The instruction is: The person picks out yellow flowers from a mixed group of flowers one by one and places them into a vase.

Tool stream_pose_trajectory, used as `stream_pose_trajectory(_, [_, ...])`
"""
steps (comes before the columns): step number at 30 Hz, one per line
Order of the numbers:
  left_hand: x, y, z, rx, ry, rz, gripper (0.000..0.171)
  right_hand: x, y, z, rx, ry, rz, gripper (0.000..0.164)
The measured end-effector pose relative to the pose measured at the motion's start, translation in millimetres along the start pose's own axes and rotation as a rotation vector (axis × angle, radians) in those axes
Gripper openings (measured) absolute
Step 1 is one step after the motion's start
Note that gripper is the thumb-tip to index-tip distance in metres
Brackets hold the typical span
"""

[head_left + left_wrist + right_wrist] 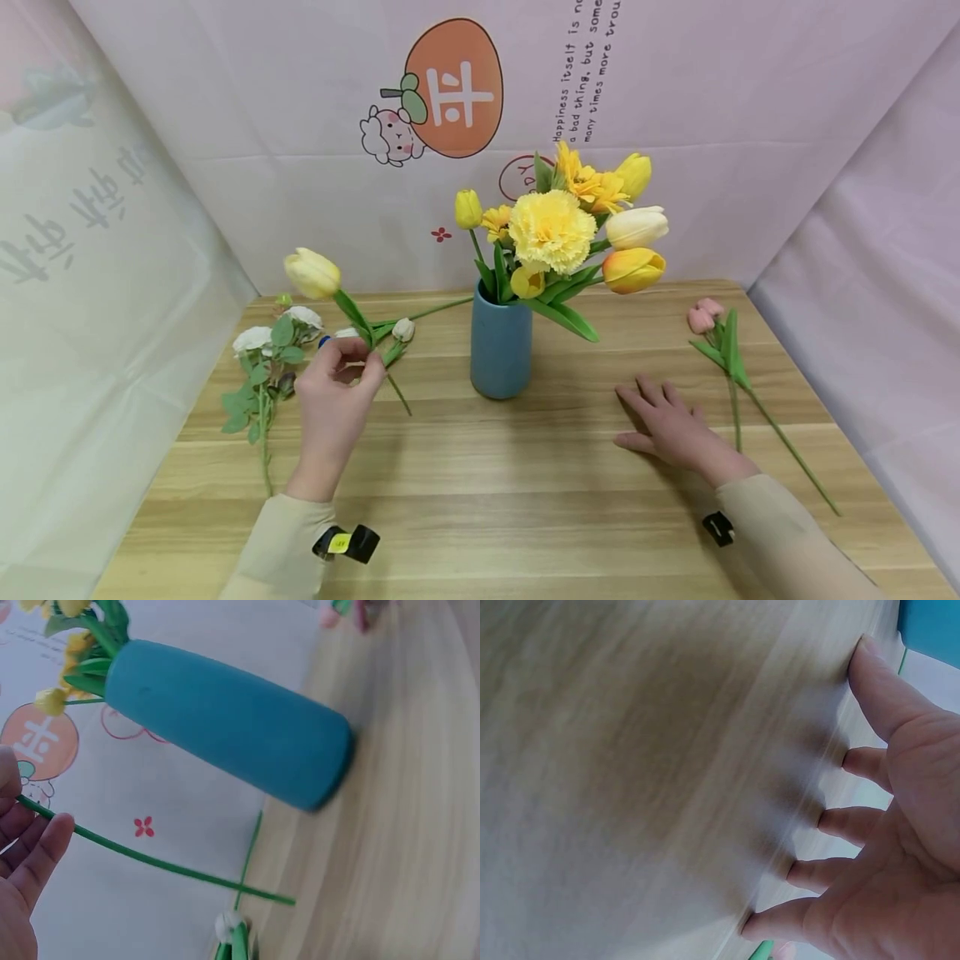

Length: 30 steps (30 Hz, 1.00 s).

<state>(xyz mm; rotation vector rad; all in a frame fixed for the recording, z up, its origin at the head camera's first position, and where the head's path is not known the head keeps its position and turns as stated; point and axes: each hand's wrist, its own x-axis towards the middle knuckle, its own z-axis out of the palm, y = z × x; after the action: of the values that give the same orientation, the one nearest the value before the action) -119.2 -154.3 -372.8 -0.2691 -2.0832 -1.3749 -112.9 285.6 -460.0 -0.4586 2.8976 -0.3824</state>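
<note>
My left hand [341, 396] pinches the green stem of a pale yellow tulip [312, 273] between thumb and fingers. In the left wrist view the tulip's stem [154, 861] slants down from the fingers, its lower end free above the table. To the right of that hand stands a blue vase [501, 350] holding several yellow, orange and cream flowers, among them a large ruffled carnation [552, 232]. My right hand [667, 421] rests on the table with spread fingers, holding nothing; its fingertips touch the wood in the right wrist view.
White roses [253, 340] with green leaves lie at the table's left. Small white tulips [402, 331] lie behind the left hand. Pink tulips [705, 315] with long stems lie at the right. A printed cloth [300, 167] hangs behind the wooden table [480, 500].
</note>
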Motion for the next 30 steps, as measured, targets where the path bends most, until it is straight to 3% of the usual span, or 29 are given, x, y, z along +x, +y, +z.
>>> stream_pose_trajectory(5, [10.0, 9.7, 2.4, -0.239, 0.044, -0.153, 0.006, 0, 0, 1, 0.005, -0.006, 0.007, 0.078])
stream_pose_trajectory(9, [19.9, 20.3, 4.4, -0.402, 0.091, -0.207, 0.014, 0, 2, 2, 0.003, -0.015, 0.006, 0.078])
stream_pose_trajectory(13, [31.7, 31.0, 6.4, -0.538, 0.15, -0.184, 0.016, 0, 3, 3, 0.002, -0.013, 0.002, 0.078])
stream_pose_trajectory(22, [59.7, 51.3, 11.8, -0.724, 0.305, -0.06, 0.015, 0, 2, 2, 0.007, -0.015, 0.008, 0.078])
stream_pose_trajectory(30, [74.1, 57.6, 22.1, -0.842, 0.357, -0.039, 0.014, 1, 2, 1, 0.003, -0.011, 0.006, 0.078])
